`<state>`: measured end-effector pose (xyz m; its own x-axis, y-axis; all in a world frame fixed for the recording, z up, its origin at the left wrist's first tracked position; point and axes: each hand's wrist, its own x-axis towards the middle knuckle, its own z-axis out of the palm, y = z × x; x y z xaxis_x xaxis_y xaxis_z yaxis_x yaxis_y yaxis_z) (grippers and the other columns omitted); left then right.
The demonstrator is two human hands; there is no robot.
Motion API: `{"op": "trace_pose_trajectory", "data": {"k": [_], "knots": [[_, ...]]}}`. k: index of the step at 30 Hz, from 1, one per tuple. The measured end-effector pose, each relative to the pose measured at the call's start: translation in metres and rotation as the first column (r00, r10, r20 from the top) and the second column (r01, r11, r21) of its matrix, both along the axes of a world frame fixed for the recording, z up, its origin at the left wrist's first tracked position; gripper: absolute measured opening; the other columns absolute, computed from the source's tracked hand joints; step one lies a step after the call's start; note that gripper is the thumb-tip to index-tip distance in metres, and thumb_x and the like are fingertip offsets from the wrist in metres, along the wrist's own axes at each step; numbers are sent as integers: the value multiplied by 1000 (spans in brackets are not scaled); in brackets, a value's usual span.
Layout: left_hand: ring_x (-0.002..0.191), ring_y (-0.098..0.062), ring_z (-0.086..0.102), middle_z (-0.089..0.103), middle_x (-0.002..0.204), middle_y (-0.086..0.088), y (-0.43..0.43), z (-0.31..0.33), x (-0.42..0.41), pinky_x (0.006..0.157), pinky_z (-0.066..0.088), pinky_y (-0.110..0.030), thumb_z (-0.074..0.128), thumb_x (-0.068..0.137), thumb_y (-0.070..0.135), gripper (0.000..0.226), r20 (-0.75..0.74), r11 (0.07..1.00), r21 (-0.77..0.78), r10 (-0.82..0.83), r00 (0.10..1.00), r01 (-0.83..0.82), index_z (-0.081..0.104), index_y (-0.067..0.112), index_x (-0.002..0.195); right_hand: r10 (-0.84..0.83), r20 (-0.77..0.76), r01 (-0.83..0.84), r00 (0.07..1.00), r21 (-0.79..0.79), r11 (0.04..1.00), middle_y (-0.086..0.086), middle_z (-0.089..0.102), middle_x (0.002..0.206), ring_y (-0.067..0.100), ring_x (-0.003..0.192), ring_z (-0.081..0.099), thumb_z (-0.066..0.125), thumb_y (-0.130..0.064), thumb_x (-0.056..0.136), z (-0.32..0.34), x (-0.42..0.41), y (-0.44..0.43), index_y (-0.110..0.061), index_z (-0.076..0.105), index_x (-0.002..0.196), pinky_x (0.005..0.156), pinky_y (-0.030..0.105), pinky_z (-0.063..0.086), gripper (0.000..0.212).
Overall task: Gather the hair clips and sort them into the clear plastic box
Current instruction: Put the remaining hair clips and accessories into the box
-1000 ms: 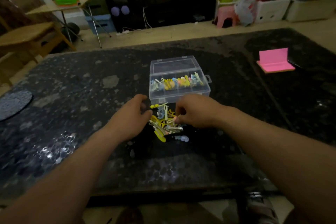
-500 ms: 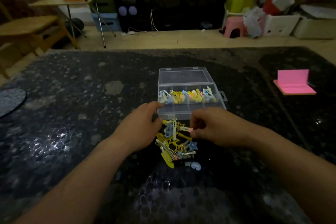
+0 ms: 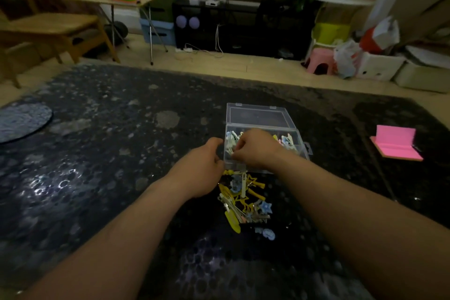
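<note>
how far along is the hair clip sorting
Partway. Done: a row of coloured hair clips already lies in the open clear plastic box. In hand: the right hand is over the box, fingers curled, whether on a clip is unclear; the left hand is by its left corner. Left: a pile of yellow and blue clips on the dark table.

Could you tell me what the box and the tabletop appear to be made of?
The box looks like clear, glossy plastic: the clips show through its walls. The tabletop seems polished dark stone or stone-look laminate, speckled and reflecting light.
</note>
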<state>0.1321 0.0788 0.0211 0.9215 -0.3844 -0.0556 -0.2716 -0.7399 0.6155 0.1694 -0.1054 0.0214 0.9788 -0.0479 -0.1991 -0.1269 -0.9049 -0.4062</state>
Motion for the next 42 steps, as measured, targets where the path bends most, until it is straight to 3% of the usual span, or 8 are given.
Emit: {"op": "trace_pose_trajectory", "data": {"k": [5, 12, 16, 19, 22, 27, 33, 42], "knots": [[85, -14, 66, 71, 96, 8, 0, 0, 0, 73, 54, -38, 48, 102, 28, 44, -22, 999, -8, -34, 999, 34, 41, 32, 145, -76, -21, 76, 997, -1, 997, 4, 57, 69, 24, 67, 58, 74, -34, 84, -3, 9, 7, -19, 57, 69, 55, 29, 41, 27], [90, -20, 66, 71, 105, 2, 0, -5, 2, 74, 53, -39, 48, 102, 27, 50, -19, 998, 48, -48, 999, 49, 38, 32, 150, -68, 121, 54, 990, 120, 991, 3, 75, 81, 21, 78, 71, 71, -41, 98, 20, -26, -13, -19, 78, 80, 73, 42, 59, 29], [88, -19, 67, 72, 108, 3, 1, -9, 1, 78, 58, -43, 46, 101, 24, 53, 11, 994, 72, -79, 997, 78, 34, 46, 148, -123, 244, 71, 962, 210, 975, -8, 73, 81, 6, 74, 65, 69, -39, 101, 37, -73, -40, -25, 76, 83, 67, 30, 50, 23], [82, -16, 65, 70, 101, 5, 1, -10, 1, 75, 58, -43, 47, 102, 22, 40, 31, 990, 112, -85, 996, 81, 47, 42, 136, -133, 263, 74, 956, 222, 972, -8, 72, 77, 2, 68, 64, 69, -41, 101, 35, -105, -57, -25, 75, 83, 62, 24, 47, 25], [87, -16, 65, 70, 103, 7, -4, -10, -3, 79, 57, -43, 47, 102, 25, 25, 65, 987, 151, -72, 995, 61, 56, 38, 121, -15, 178, -6, 984, 117, 993, -13, 70, 81, -2, 74, 64, 69, -41, 100, 29, -120, -62, -27, 76, 90, 65, 22, 46, 19], [88, -16, 65, 69, 105, 8, -6, -11, -8, 80, 58, -43, 49, 102, 30, 19, 86, 986, 158, -63, 994, 48, 56, 36, 119, 174, 95, -161, 980, -132, 978, -12, 74, 102, 11, 94, 68, 66, -41, 101, 16, -117, -49, -31, 75, 109, 82, 40, 60, 16], [87, -16, 64, 69, 101, 9, -7, -10, -8, 79, 58, -43, 48, 101, 31, 17, 104, 988, 153, -31, 994, 14, 58, 36, 114, 196, 153, -139, 969, -320, 937, -2, 73, 98, 24, 88, 69, 61, -40, 100, -2, -109, -34, -24, 73, 102, 75, 40, 60, 20], [93, -18, 64, 69, 111, 7, -2, -5, -4, 80, 56, -41, 45, 103, 23, 29, 138, 996, 94, -9, 990, -5, 61, 38, 123, 202, 37, -191, 979, -199, 961, -8, 68, 88, 11, 81, 65, 71, -30, 94, 25, -106, -50, -27, 66, 88, 71, 33, 56, 9]]}}
